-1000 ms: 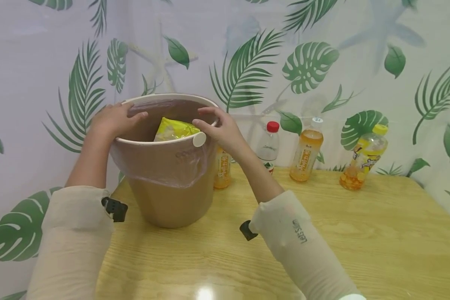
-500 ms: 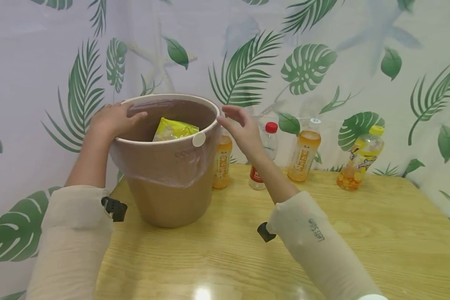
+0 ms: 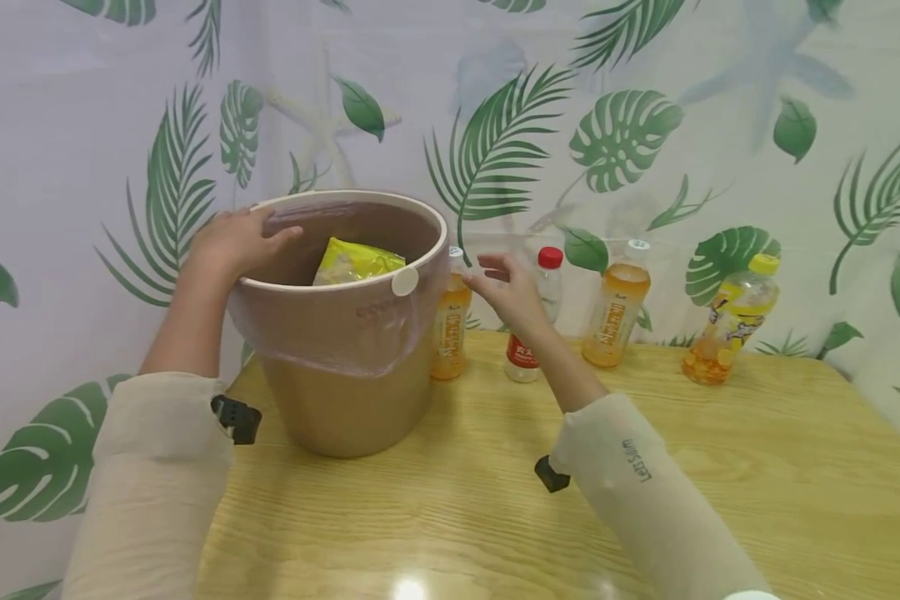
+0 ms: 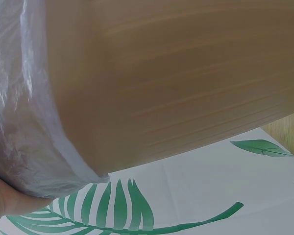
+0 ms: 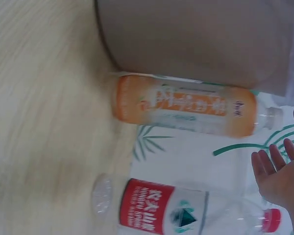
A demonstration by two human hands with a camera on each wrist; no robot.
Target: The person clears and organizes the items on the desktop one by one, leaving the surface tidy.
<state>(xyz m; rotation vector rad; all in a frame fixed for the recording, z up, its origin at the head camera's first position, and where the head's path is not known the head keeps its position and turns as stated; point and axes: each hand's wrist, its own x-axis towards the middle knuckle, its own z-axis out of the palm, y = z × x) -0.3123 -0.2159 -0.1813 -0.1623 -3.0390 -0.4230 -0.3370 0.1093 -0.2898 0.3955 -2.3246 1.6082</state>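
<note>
A brown trash can (image 3: 345, 408) with a pale rim and a clear plastic liner (image 3: 322, 337) folded over it stands on the table. My left hand (image 3: 228, 250) holds its left rim, thumb over the opening; in the left wrist view part of that hand (image 4: 7, 198) lies against the liner. A yellow plastic packet (image 3: 356, 262) shows inside the can. My right hand (image 3: 513, 296) is in the air, fingers parted and loosely bent, between an orange-drink bottle (image 3: 450, 333) with a white cap and a red-capped clear bottle (image 3: 523, 354). It holds nothing.
Farther right stand another white-capped orange-drink bottle (image 3: 617, 312) and a yellow-capped bottle (image 3: 727, 321) with orange liquid low in it. The wooden table (image 3: 450, 517) meets a leaf-patterned sheet (image 3: 390, 50) behind and at the left.
My right hand has left the can's right rim and moved right and down, beside the bottles. My left hand stays on the rim.
</note>
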